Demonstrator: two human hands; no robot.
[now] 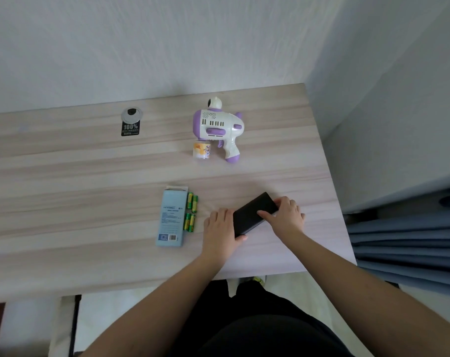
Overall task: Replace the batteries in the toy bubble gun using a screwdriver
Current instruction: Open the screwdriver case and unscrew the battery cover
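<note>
both hands are on a flat black case (255, 213) lying diagonally near the front right part of the table (64, 176). left hand (220, 228) sits at the case's near end, fingers laid along its left edge and the thumb tucked under the near corner, so it's holding that end. right hand (285, 215) is at the far end, thumb lying across the top and fingers curled round the far right edge, gripping it. can't tell what's in the case, it looks closed.

the toy bubble gun (218, 124) is well apart from both hands, further back on the table toward the wall, lying on its side with the purple-tipped handle pointing back toward the person. a small bottle (202, 150) with an orange label is right under its front, touching or nearly touching it.

just left of the left hand are four green and yellow batteries (191, 211), in two pairs end to end, right against a light blue box (171, 217) with its top flap open.

further back left there's a round grommet (131, 115) in the table with a black tag (130, 128) reading 100%.
</note>
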